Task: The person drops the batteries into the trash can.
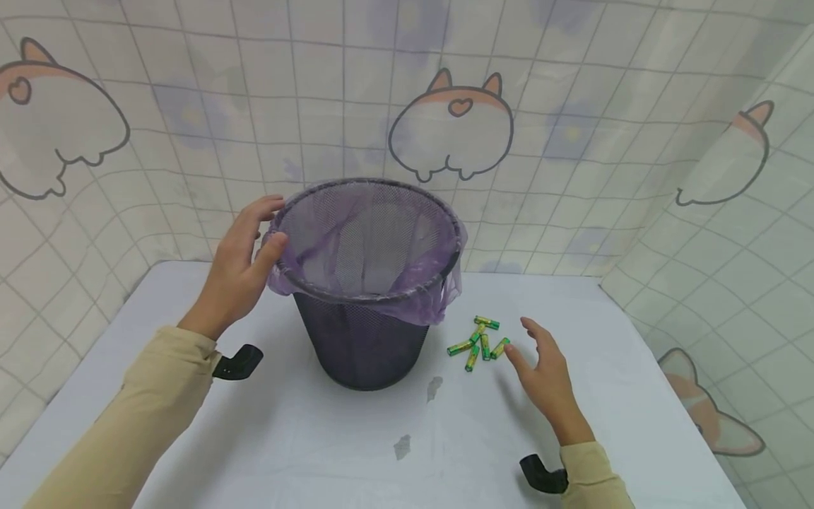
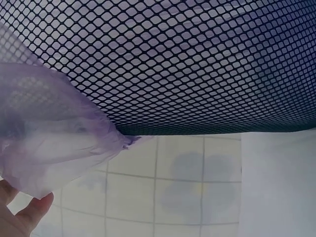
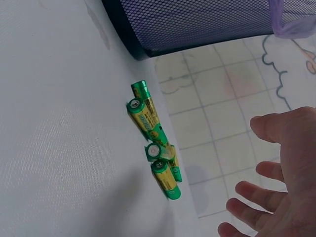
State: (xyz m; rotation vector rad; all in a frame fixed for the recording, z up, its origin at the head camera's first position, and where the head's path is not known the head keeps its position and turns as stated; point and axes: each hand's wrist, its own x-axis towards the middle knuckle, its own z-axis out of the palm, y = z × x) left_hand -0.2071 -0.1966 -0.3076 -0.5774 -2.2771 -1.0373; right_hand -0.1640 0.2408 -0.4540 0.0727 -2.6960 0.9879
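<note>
Green-and-yellow batteries [image 1: 485, 347] — label print's too blurry for me to read — lie in a loose cluster on the white table [image 1: 305, 452], at 4 o'clock from the black mesh bin [image 1: 365, 346]. That bin's lined with a purple bag [image 1: 413, 305] folded out over the rim [image 1: 369, 181]. Long axes go every which way: farthest battery [image 1: 487, 322] nearly 9-to-3, nearest battery [image 1: 472, 359] roughly 1-to-7. Left hand [image 1: 234, 272] touches the rim at 9 o'clock, thumb and fingers apart. Right hand [image 1: 548, 378] hovers at 4 o'clock from the cluster, fingers spread.
</note>
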